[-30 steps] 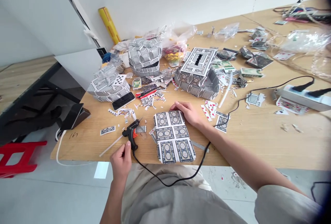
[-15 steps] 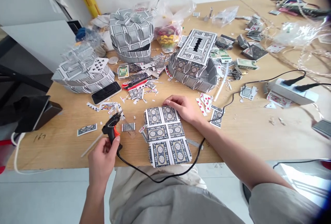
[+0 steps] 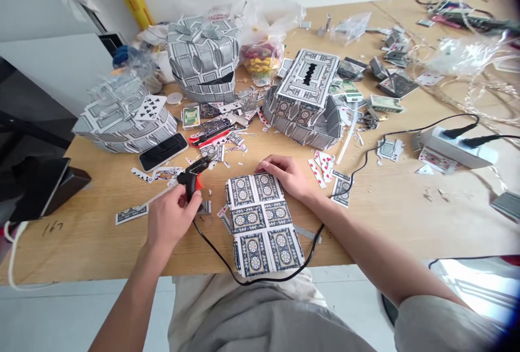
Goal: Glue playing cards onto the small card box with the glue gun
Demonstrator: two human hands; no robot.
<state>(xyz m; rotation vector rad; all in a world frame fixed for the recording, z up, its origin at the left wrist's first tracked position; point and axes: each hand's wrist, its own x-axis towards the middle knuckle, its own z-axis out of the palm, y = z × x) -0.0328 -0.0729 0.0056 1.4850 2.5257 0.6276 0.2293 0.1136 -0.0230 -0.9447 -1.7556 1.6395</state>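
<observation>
My left hand [image 3: 173, 216] is closed around the handle of a black hot glue gun [image 3: 190, 181] with an orange trigger. The gun's nozzle points up and to the right, above the table and short of the card panel. In front of me lies a panel made of joined playing cards [image 3: 264, 217], patterned backs up, with white strips between them. My right hand [image 3: 286, 177] holds its far right corner, fingers bent over the far edge; some fingertips are hidden. A black cord [image 3: 227, 271] runs from the gun across the panel's near edge.
Behind are a card-built box with a slot [image 3: 311, 78], a lidded card basket [image 3: 203, 59] and another at left [image 3: 125, 116]. A phone [image 3: 163, 151], a red cutter [image 3: 209, 138], card scraps and a power strip [image 3: 459, 146] also lie on the table [image 3: 385, 222].
My left hand has moved the glue gun right and slightly up, nearer the panel, and its nozzle has tipped further right. My right hand keeps its place on the panel.
</observation>
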